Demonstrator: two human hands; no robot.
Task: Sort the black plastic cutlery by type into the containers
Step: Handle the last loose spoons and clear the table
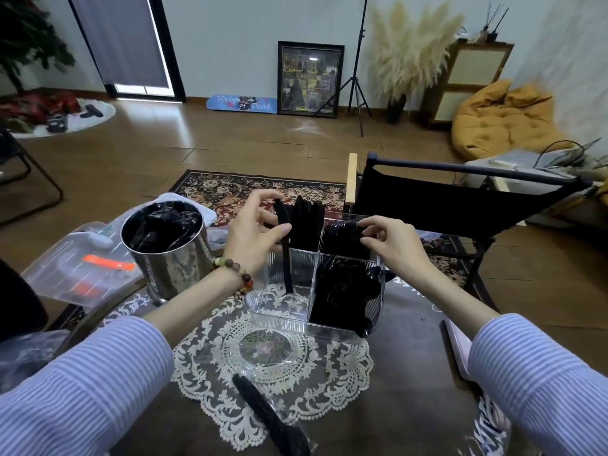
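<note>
A clear ribbed plastic organizer with several compartments stands on the table. My left hand pinches a black plastic knife, held upright with its lower end down in the near-left compartment. More black knives stand in the far-left compartment. My right hand grips the tops of a row of black cutlery in the far-right compartment. The near-right compartment holds a dense pile of black spoons or forks. Another black piece in a clear wrapper lies on the table near me.
A steel bin lined with a black bag stands left of the organizer, by a clear plastic box. A lace doily covers the table. A black folding chair stands behind on the right. A pale flat object lies at right.
</note>
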